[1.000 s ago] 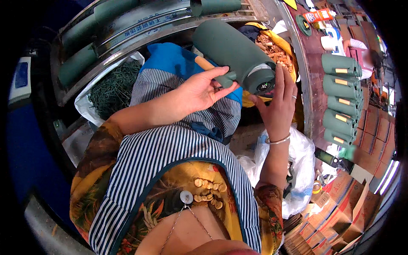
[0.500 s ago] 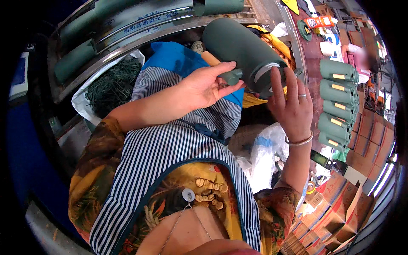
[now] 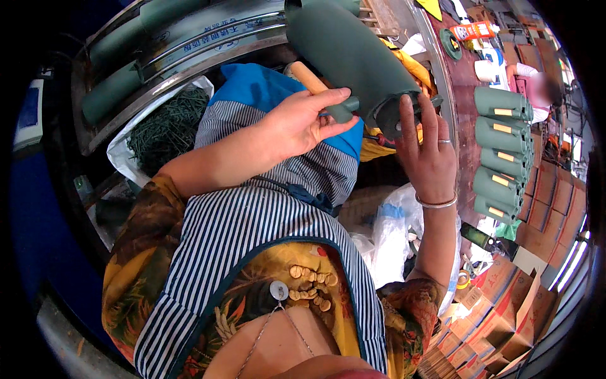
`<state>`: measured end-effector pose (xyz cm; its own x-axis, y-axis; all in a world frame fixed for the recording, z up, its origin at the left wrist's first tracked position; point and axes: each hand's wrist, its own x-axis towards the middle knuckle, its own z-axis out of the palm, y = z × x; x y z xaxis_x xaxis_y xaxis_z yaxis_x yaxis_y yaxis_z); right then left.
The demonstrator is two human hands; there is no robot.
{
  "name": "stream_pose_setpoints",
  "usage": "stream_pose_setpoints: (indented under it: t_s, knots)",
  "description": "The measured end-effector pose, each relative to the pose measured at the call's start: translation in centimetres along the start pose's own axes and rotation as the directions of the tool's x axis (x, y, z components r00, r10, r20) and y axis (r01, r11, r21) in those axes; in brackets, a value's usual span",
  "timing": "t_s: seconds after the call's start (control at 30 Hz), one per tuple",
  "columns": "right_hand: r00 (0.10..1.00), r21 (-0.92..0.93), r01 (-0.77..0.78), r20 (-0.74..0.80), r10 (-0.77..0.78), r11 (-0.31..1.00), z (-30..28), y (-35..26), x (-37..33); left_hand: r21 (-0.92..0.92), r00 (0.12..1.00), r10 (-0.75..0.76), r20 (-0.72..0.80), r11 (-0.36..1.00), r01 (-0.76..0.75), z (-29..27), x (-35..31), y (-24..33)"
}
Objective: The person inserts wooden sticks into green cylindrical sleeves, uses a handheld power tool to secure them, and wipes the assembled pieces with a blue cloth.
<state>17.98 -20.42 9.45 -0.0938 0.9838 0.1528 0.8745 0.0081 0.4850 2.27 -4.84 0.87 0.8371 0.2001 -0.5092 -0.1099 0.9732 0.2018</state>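
A dark green metal cylinder [image 3: 347,54], like a flask casing, lies slantwise in front of me over my lap, its round near end toward my hands. Between the thumb and fingers of my left hand [image 3: 302,121] is the dark green end of a handle [image 3: 344,110] with a tan grip [image 3: 308,77], beside the casing. Whether the handle is joined to the casing cannot be made out. My right hand [image 3: 428,155] has its fingers stretched over the rim of the casing's near end; its thumb is hidden.
Several green casings with tan grips [image 3: 502,129] stand in a row on the reddish table [image 3: 464,82] at right. More green cylinders [image 3: 113,91] lie on the metal bench at far left. A white bag of dark green strips [image 3: 167,129] sits below them. Cardboard boxes [image 3: 492,316] and a person [image 3: 524,85] are at right.
The casing has turned and its far end has shifted up and left. A white band at its near end no longer shows. More of the tan grip is visible. Both hands moved only slightly.
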Motion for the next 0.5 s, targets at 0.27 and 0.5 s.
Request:
stream_pose_setpoints:
  t_s: [0.27,0.5]
  knots:
    - [0.991,-0.023,0.117,-0.066,-0.118,0.993,-0.3,-0.1,0.1,0.077,1.000,-0.014,-0.013,0.997,0.015,-0.2,0.4,0.7]
    - [0.988,0.287,0.024,-0.156,0.022,0.958,-1.2,0.4,0.7,-0.005,1.000,-0.013,0.002,1.000,0.013,-0.8,0.6,1.3]
